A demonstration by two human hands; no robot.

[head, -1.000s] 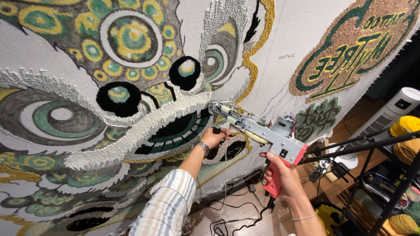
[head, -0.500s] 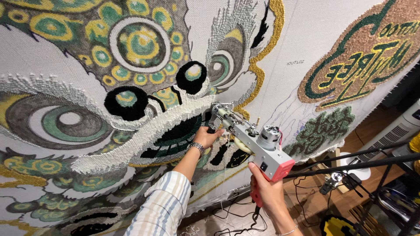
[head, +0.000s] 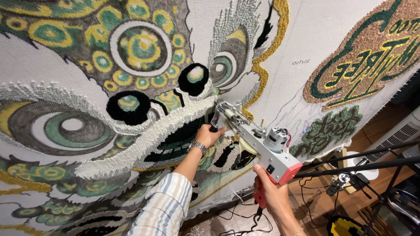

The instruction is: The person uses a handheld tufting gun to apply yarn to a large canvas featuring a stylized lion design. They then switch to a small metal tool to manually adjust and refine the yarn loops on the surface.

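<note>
While both hands grip tufting gun (head: pixel 258 142) | nose against tufted cloth (head: pixel 78 87) (upright)

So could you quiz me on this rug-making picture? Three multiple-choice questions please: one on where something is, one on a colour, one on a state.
1. Where does the nose of the tufting gun point?
A. at the floor
B. at the white tufted band on the hanging cloth
C. at the ceiling

2. What colour is the gun's pistol grip?
A. red
B. blue
C. yellow

3. How is the gun held?
A. one hand only
B. lying unheld on a stand
C. both hands: left hand on the front handle, right hand on the rear grip

Answers: 1 B, the tip meets the cloth beside the white band. 2 A, red shows above the right hand's fingers. 3 C, the left hand with the wristwatch closes on the front handle while the right wraps the grip.
</note>
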